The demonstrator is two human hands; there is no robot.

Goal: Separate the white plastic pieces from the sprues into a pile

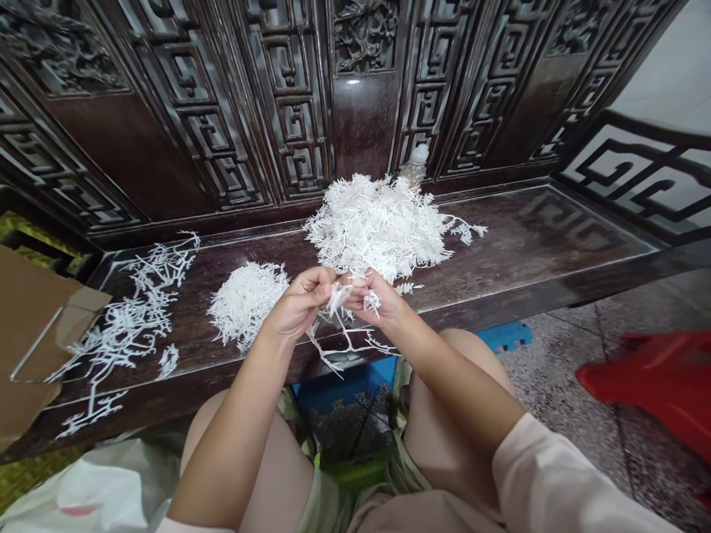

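My left hand [303, 301] and my right hand [375, 297] meet over the front edge of the dark wooden bench. Between them is a small white plastic sprig [338, 298], pinched by my left fingers. A bare white branched stem [348, 342] hangs below my hands; its upper end is hidden by my fingers. My right fingers are curled, with another white tip [372, 301] showing at the palm. Just behind my hands rises a large heap of white artificial sprigs [378, 226]. Left of them sits a smaller pile of loose white tips [249, 302].
Bare white branches [125, 326] lie at the bench's left end beside a cardboard box [33, 333]. A clear bottle [415, 164] stands behind the large heap, against the carved wooden backrest [364, 111]. A red plastic stool [655, 385] is on the floor at right.
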